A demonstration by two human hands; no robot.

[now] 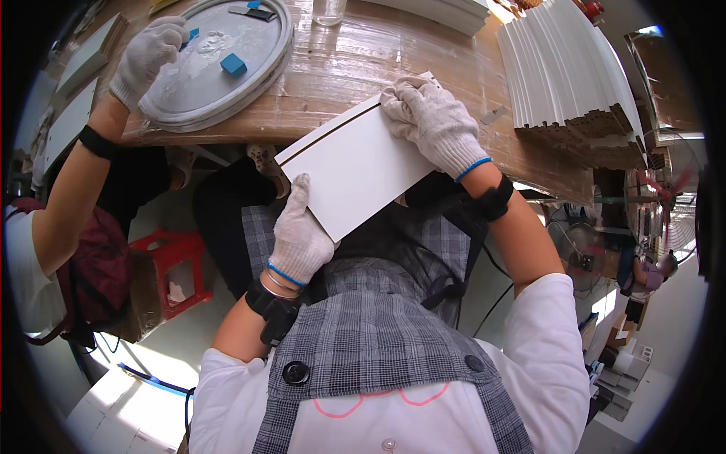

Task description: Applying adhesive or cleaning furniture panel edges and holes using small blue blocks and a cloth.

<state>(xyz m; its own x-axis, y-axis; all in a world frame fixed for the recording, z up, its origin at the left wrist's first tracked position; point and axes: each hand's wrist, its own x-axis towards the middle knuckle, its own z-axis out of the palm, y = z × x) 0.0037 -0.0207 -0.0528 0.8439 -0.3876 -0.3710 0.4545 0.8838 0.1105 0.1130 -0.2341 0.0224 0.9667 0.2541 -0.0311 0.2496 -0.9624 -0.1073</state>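
Observation:
A white rectangular board [363, 170] with a dark groove along its far long edge lies tilted over my lap, against the table's front edge. My left hand [299, 234], in a white knit glove, grips its near left corner, thumb on the upper face. Over the board's far right end, my right hand [435, 125] is closed, gloved likewise, its fingers bunched against the board. Whatever those fingers may hold is hidden. Off to the left, a co-worker's gloved hand [151, 60] is above a round whitish lid [178, 94] bearing white paste and a blue block [234, 65].
The wooden table [355, 68] has a shiny plastic covering. A tall stack of white boards [567, 68] stands at its right, and more boards [91, 53] lie far left. A clear cup [328, 10] is at the back. A red stool [170, 268] and a fan [662, 189] flank me.

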